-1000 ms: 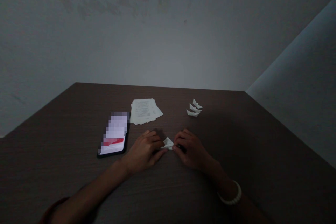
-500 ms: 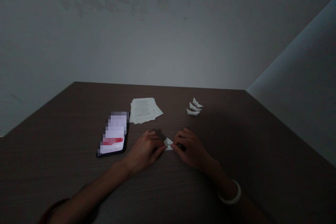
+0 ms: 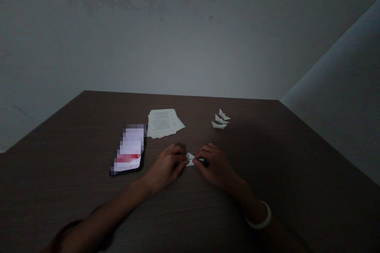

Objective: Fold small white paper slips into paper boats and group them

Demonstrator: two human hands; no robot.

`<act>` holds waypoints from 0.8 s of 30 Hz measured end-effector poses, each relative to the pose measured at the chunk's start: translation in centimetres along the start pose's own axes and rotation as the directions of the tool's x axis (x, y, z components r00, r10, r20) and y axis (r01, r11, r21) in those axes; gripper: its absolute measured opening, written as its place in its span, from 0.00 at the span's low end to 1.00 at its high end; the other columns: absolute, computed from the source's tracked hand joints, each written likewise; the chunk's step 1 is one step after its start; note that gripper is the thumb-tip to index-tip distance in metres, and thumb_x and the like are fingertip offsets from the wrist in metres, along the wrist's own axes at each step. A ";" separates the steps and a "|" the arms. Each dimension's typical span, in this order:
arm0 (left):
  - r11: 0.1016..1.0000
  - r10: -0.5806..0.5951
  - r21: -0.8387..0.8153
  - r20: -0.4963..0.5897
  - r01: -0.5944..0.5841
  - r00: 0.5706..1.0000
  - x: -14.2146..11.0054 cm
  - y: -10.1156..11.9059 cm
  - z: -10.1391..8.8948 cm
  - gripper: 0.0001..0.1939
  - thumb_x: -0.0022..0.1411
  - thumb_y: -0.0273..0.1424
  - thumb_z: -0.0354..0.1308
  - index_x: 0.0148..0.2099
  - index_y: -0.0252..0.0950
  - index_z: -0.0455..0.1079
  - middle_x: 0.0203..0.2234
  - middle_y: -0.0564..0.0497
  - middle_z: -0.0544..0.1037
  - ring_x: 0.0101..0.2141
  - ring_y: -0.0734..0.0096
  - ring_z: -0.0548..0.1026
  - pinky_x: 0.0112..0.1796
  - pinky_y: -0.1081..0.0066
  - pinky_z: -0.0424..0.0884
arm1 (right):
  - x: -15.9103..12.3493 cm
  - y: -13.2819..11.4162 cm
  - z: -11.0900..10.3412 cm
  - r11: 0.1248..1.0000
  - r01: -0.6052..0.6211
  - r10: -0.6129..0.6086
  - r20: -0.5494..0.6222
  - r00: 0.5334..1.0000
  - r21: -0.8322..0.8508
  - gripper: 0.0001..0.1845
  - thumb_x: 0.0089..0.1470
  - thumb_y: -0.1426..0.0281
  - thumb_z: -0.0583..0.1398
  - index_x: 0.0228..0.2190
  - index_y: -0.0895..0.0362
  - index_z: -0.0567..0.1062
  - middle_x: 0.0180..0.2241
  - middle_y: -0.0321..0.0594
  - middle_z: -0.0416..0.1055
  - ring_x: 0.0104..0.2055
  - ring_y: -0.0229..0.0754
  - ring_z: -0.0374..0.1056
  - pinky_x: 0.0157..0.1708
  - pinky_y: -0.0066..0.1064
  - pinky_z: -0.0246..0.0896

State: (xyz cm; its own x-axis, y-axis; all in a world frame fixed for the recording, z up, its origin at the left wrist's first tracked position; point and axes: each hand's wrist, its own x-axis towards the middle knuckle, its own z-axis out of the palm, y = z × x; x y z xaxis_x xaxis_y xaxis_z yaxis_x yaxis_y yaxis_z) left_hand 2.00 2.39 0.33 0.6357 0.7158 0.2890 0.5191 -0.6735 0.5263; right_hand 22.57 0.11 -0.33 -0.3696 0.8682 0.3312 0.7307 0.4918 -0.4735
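A small folded piece of white paper [image 3: 190, 159] with printed text lies between my hands, its top a peak and its lower part a flap. My left hand [image 3: 169, 164] pinches its left side between thumb and fingers. On the other side, the thumb and fingertips of my right hand [image 3: 214, 166] close on the right part, and a pale corner pokes out beneath those fingers. Fingertips hide much of the paper. Beyond my right hand stand three little white paper boats [image 3: 220, 120], set close together in a slanting row.
A loose stack of printed paper sheets [image 3: 162, 123] lies beyond my left hand. Left of that hand rests a phone [image 3: 128, 149] with a lit, blurred screen. The dark wooden table [image 3: 178, 217] meets a stained grey wall [image 3: 190, 47] at its far edge.
My fingers have shifted slightly on the paper, and its right corner now shows under my right hand. The boats, sheets and phone stay in place on the table.
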 end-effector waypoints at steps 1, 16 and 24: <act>1.000 0.008 -0.002 -0.008 -0.008 1.000 0.0 -0.1 0.1 0.09 0.64 0.27 0.55 0.36 0.35 0.76 0.36 0.46 0.75 0.40 0.63 0.71 0.41 0.64 0.69 | 0.0 0.0 0.0 1.000 -0.002 0.002 -0.001 1.000 -0.005 0.02 0.55 0.73 0.63 0.29 0.56 0.76 0.31 0.38 0.73 0.37 0.42 0.64 0.39 0.34 0.59; 0.999 -0.033 -0.016 -0.024 0.033 0.999 0.0 -0.1 0.6 0.06 0.64 0.27 0.54 0.34 0.34 0.70 0.32 0.48 0.74 0.37 0.63 0.71 0.38 0.64 0.69 | 0.1 -0.1 0.5 0.999 -0.033 0.032 -0.028 0.999 -0.028 0.04 0.54 0.73 0.64 0.28 0.55 0.75 0.31 0.37 0.73 0.37 0.43 0.64 0.39 0.35 0.59; 0.999 -0.042 -0.031 -0.025 0.041 0.999 0.1 0.1 0.6 0.04 0.63 0.26 0.56 0.37 0.33 0.73 0.34 0.46 0.74 0.38 0.62 0.71 0.40 0.63 0.69 | 0.1 -0.1 0.7 0.998 -0.045 0.043 -0.040 0.998 -0.041 0.04 0.54 0.73 0.64 0.28 0.56 0.74 0.31 0.38 0.73 0.37 0.43 0.64 0.39 0.35 0.58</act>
State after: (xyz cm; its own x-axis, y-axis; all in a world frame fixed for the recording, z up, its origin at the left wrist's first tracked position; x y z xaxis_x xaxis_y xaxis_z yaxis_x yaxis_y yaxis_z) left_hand 2.45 2.25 -0.08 0.5988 0.7479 0.2866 0.5266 -0.6373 0.5626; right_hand 22.05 0.13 -0.79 -0.3146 0.8852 0.3426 0.7693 0.4492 -0.4543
